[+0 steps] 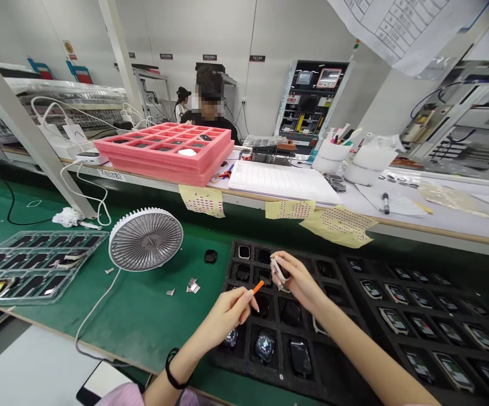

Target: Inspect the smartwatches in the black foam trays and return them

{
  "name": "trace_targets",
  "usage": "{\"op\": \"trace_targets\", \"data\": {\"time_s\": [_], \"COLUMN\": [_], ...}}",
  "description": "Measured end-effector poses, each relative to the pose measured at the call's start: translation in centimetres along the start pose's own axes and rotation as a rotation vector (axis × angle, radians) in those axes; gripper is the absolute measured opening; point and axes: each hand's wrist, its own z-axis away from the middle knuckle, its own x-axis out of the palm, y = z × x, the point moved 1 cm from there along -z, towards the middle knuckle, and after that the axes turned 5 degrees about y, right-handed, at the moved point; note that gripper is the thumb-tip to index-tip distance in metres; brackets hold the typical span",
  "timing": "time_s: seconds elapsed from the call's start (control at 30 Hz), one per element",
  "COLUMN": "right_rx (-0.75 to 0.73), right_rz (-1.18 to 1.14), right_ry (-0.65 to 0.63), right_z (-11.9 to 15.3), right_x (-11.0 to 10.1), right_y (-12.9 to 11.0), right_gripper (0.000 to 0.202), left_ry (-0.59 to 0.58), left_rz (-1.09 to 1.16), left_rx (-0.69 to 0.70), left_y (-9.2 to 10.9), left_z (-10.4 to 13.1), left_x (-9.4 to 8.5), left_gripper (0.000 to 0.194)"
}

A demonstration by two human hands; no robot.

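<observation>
My left hand pinches a thin orange stick, whose tip points up and to the right. Just above and to its right, my right hand is closed around a smartwatch case with a pale rim, held tilted. Both hands are over a black foam tray, its pockets holding dark watch parts and watch faces. One round watch face and a rectangular dark screen lie in the near row. My fingers cover part of the case.
A second foam tray of smartwatches lies at right. On the green bench are a white fan, a dark watch part, small scraps and a clear tray. The shelf ahead bears pink foam; a person sits beyond.
</observation>
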Motion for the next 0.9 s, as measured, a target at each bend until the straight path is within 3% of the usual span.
{"op": "trace_targets", "data": {"time_s": [0.1,0.2,0.47,0.7,0.9], "right_rx": [0.074,0.098,-0.090,0.240,0.299], "right_rz": [-0.191,-0.235,-0.008,-0.404,-0.480], "right_ry": [-0.097,-0.159,-0.075,-0.184,-0.135], "right_z": [1.0,1.4,1.7,2.0,2.3], "right_x": [4.2,5.9,6.3,7.7,7.7], "right_y": [0.0,0.0,-0.1,0.4,1.0], "right_gripper": [0.021,0.020,0.024,0.034,0.035], "left_ry": [0.004,0.040,0.065,0.055,0.112], "left_rz": [0.074,0.091,0.009,0.163,0.225], "left_rx": [-0.014,0.007,0.021,0.037,-0.022], "left_y": [0.4,0.6,0.2,0.2,-0.2], "left_z": [-0.3,-0.3,-0.1,-0.2,0.3], "left_x": [0.6,0.4,-0.5,0.2,0.8], "left_gripper": [0.046,0.047,0.045,0.050,0.050]}}
